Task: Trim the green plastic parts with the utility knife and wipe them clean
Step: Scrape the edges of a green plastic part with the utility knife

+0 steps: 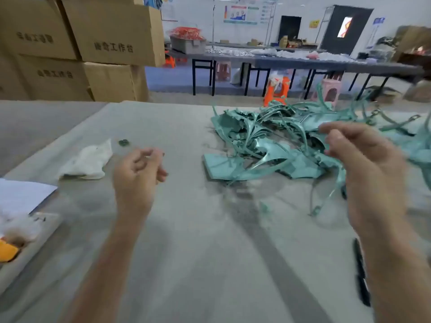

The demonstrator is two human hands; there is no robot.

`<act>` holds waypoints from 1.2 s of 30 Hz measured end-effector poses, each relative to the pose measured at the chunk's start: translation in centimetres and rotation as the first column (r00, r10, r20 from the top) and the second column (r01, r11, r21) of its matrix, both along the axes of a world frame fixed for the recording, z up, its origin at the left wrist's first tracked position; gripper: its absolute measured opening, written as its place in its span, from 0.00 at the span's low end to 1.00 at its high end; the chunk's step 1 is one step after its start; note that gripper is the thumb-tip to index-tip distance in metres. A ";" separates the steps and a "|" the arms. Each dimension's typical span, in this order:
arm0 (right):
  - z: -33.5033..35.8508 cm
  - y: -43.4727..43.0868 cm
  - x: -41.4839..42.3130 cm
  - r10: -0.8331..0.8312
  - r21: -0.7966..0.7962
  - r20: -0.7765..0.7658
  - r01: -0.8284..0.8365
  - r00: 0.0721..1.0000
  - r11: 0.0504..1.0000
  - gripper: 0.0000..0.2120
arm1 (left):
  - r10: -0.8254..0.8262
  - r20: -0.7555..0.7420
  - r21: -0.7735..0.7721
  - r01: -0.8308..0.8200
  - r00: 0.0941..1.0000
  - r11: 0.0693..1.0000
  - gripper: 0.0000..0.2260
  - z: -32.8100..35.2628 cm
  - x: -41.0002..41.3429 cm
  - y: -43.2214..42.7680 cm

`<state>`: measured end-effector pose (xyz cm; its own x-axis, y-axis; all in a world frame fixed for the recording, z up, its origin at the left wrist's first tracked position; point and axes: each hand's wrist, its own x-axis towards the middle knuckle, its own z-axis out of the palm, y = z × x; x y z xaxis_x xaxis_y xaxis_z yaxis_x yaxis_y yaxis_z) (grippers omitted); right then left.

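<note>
A tangled pile of green plastic parts (pixel 268 145) lies on the grey-covered table (pixel 186 229), right of the middle. My right hand (pixel 368 173) hovers over the pile's near right side with loosely curled fingers, and nothing shows between them. A thin green strip (pixel 326 197) curves out from under it onto the table. My left hand (pixel 137 176) is raised over the table's middle left, fingers loosely curled and holding nothing. A white cloth (pixel 86 162) lies crumpled left of it, with one small green piece (pixel 123 142) just behind. A dark long tool (pixel 361 273), perhaps the knife, lies beside my right forearm.
Stacked cardboard boxes (pixel 77 47) stand behind the table's left end. White paper (pixel 21 194) and a pale tray (pixel 28 243) holding an orange thing (pixel 8 251) sit at the left edge. Long tables (pixel 303 61) and stools (pixel 277 89) fill the room behind.
</note>
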<state>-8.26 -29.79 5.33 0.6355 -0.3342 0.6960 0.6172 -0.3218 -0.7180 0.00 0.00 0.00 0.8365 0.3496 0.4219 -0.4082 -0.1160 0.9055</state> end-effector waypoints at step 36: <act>-17.8 -14.2 -8.2 -0.818 -0.708 -0.564 0.445 0.111 0.549 0.15 | -0.027 0.033 0.214 0.019 0.999 0.977 0.11 -5.1 2.2 -14.1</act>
<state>-16.44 -43.94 -12.50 0.5406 -0.8231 0.1740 -0.7125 -0.5580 -0.4254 2.18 -14.12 -5.09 0.8264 0.2293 0.5143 -0.4445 -0.2953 0.8457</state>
